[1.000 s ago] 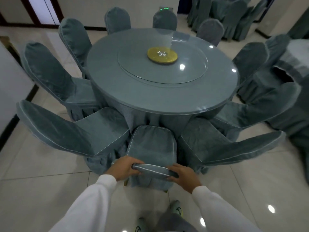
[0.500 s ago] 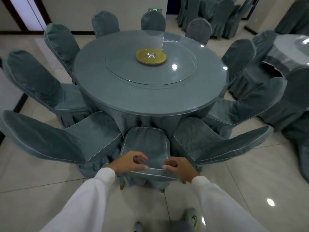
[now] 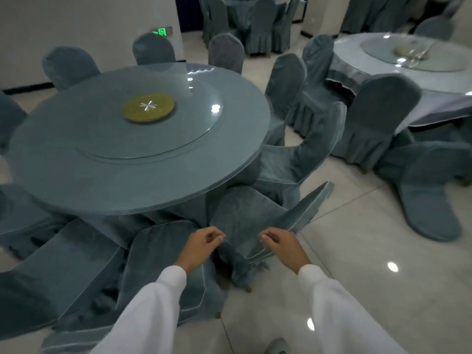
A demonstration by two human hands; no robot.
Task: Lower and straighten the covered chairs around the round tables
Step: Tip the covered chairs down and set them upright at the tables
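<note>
A teal-covered round table (image 3: 76, 180) with a glass turntable and a yellow disc (image 3: 148, 107) fills the left. Teal covered chairs ring it, several tipped in against its edge. Straight ahead one tipped chair (image 3: 245, 213) leans on the table, its back (image 3: 311, 205) slanting up to the right. My left hand (image 3: 201, 247) and my right hand (image 3: 281, 247) hover just over that chair's near piped edge, fingers loosely curled and holding nothing. The chair I held before (image 3: 158, 264) lies under my left forearm.
Another tipped chair (image 3: 293, 162) leans on the table further right. A second round table (image 3: 434, 80) stands at the right, with an upright chair (image 3: 378, 116) and a tipped chair (image 3: 429, 205) beside it. Glossy tiled floor (image 3: 357, 264) spreads to my right.
Both hands let go of the middle chair's back. I turned and stepped right, and my hands now hang over the neighbouring tipped chair.
</note>
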